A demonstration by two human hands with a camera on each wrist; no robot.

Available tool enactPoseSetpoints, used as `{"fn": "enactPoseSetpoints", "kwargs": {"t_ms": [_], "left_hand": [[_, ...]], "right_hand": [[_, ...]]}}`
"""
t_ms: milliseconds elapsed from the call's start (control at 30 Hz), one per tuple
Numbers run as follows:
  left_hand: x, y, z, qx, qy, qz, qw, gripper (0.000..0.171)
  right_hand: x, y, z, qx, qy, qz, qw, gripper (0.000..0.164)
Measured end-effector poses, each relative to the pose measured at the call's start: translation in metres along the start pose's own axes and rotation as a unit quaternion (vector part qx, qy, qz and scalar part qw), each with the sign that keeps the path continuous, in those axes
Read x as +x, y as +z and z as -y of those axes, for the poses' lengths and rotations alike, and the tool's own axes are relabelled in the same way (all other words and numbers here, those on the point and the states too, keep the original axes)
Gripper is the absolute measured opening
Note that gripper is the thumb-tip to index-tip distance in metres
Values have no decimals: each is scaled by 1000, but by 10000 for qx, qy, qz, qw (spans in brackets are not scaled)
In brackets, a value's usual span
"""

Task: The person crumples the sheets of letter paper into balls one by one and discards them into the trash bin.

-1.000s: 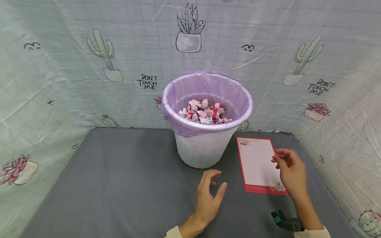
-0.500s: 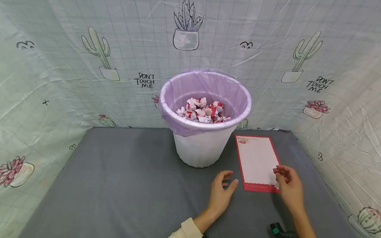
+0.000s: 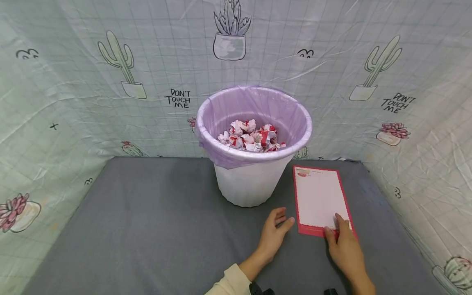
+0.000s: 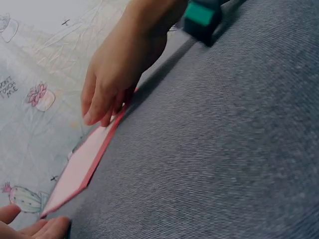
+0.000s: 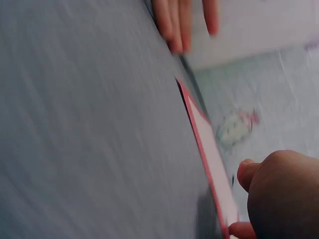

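Observation:
A letter paper [image 3: 318,192] with a red border lies flat on the grey surface, right of the bin. My right hand [image 3: 346,250] is at its near right corner, thumb and fingers spread apart with the fingertips on the paper. Seen from the left wrist, those fingers [image 4: 104,99] point down onto the sheet. My left hand [image 3: 272,235] hovers left of the paper's near end, in front of the bin, fingers loosely bent and holding nothing. In the right wrist view the left fingertips [image 5: 174,30] show beyond the sheet's corner.
A white bin [image 3: 245,184] with a purple liner stands at the back middle. Several crumpled red and white paper balls [image 3: 250,137] lie inside. A cloth [image 3: 147,114] printed with cacti hangs behind and at both sides of the grey surface [image 3: 155,221].
My right hand has come down and left onto the paper's near end, and the sheet has turned slightly. The left hand has moved right, towards the paper.

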State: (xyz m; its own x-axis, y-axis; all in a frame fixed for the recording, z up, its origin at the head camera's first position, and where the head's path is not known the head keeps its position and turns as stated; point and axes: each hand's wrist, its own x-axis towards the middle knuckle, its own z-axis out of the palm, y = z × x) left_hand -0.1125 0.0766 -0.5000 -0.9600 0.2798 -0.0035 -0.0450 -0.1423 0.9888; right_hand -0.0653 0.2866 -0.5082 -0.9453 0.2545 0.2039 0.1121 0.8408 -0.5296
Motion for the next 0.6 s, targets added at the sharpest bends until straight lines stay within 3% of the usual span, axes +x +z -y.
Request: {"fn": "enactPoseSetpoints", "kwargs": {"t_ms": [267, 467, 600], "left_hand": [[3, -3, 3, -82, -45, -22, 10000, 52], [3, -2, 6, -229, 99, -512, 9984, 45], [2, -2, 8, 235, 393, -848, 9953, 50]], "right_hand": [[-17, 1, 25, -533, 473, 640, 9954, 62], [-27, 0, 38, -679, 781, 945, 9901, 66], [-35, -1, 44, -550, 912, 1106, 9881, 67]]}}
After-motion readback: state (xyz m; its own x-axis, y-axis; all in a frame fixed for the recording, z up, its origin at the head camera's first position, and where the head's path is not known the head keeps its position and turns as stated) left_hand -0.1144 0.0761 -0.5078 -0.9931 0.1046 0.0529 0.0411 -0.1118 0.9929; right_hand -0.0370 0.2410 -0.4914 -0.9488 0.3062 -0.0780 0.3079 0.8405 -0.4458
